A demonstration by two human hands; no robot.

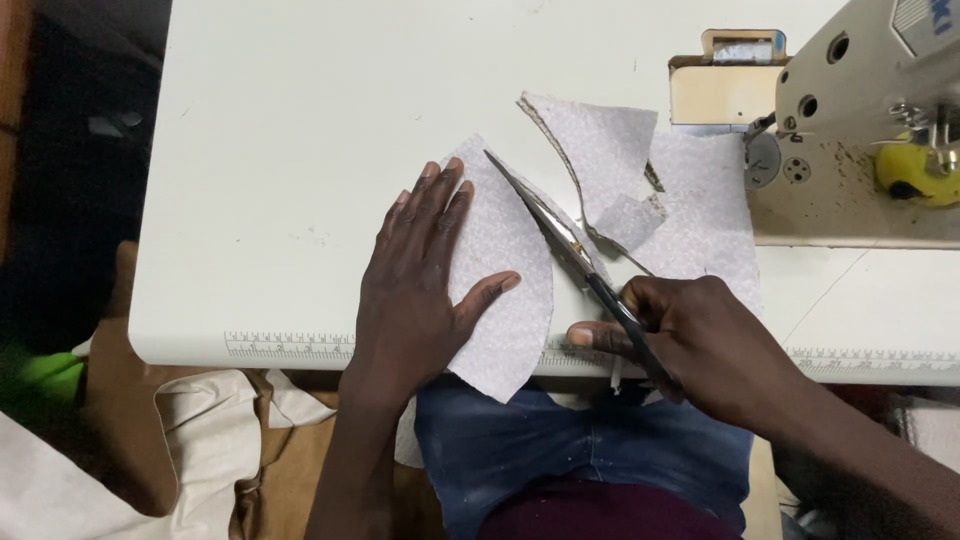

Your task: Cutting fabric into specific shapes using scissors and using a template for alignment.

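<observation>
Pale printed fabric lies on the white counter, its lower edge hanging over the ruler-marked front rim. The left hand presses it flat, fingers spread and gripping nothing. The right hand is closed around the handles of the scissors, whose blades run along the fabric's right edge and look nearly shut. Cut scraps lie just beside, near the sewing machine. As I see it, the left thumb sits close to the cutting line; if the fabric slides, the blades could wander off the curve or nick it.
</observation>
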